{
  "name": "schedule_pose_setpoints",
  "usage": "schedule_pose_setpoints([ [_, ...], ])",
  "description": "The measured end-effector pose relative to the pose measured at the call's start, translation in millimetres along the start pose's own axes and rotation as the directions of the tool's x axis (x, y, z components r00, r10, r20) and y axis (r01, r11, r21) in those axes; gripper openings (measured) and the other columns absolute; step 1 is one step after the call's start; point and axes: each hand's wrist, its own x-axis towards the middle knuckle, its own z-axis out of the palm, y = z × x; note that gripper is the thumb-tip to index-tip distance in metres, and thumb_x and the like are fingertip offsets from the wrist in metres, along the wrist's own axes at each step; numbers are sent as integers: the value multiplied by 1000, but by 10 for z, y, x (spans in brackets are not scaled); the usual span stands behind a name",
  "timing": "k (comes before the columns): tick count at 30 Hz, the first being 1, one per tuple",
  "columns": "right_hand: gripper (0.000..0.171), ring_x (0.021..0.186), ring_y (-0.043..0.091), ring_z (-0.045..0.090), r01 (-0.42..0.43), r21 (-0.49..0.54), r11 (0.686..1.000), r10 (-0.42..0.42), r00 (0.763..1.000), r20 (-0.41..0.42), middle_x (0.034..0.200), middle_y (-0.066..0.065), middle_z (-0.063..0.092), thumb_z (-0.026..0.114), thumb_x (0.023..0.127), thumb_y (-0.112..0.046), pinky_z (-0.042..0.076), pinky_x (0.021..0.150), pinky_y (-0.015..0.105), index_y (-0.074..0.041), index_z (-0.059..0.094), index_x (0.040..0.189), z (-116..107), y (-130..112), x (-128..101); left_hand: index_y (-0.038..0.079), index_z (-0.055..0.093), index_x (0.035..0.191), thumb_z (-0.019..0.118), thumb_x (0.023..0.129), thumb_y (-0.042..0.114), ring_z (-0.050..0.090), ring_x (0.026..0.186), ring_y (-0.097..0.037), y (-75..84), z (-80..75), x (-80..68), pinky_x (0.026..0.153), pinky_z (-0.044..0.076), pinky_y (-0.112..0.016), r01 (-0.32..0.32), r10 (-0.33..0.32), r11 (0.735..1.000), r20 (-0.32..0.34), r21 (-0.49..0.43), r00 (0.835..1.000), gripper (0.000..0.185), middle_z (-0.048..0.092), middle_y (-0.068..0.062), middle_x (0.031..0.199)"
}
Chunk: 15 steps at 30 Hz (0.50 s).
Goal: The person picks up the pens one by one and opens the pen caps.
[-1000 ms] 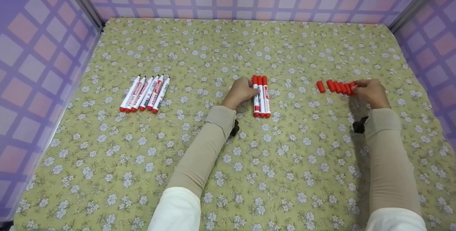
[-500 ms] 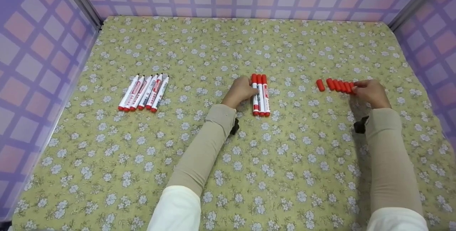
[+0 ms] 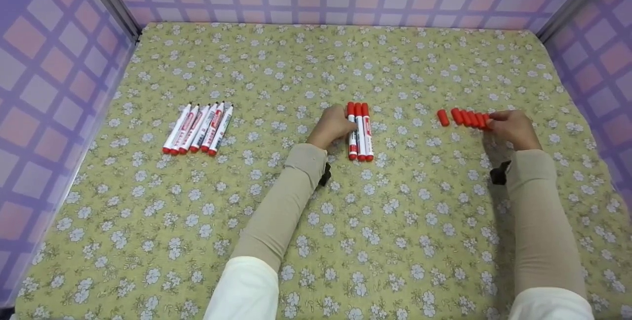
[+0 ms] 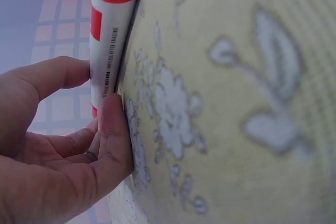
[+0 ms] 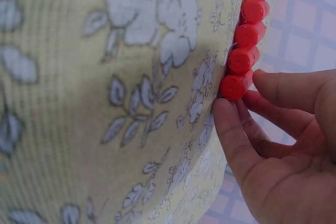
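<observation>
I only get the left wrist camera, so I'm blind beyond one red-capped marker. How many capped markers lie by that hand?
Observer: Three capped markers lie side by side; the left hand pinches the leftmost marker.
Operator: Where's the other hand?
Observer: The right hand is far right, fingertips on the end cap of a row of red caps.
Operator: Anything else on the cloth?
Observer: A group of uncapped markers lies far left, apart from both hands.
</observation>
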Motion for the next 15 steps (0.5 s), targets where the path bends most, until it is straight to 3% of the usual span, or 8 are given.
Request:
schedule_pose_setpoints([
  [6,58,130,45,38,34,-10,999,-34,999,-2,143,35,37,43,99,-26,35,105,55,10,34,144,-4,-2,-17,-1,62,102,62,85,2,63,73,-17,22,-6,3,63,52,-24,-6,5,999,8,48,1000,17,65,-11,93],
  [15,59,127,43,42,25,-12,1000,-25,999,-21,142,34,40,43,99,-30,38,103,54,9,36,143,11,4,-15,-1,60,110,61,89,3,66,85,-22,79,-14,-25,71,55,-29,27,-30,998,44,58,999,21,64,-13,103],
])
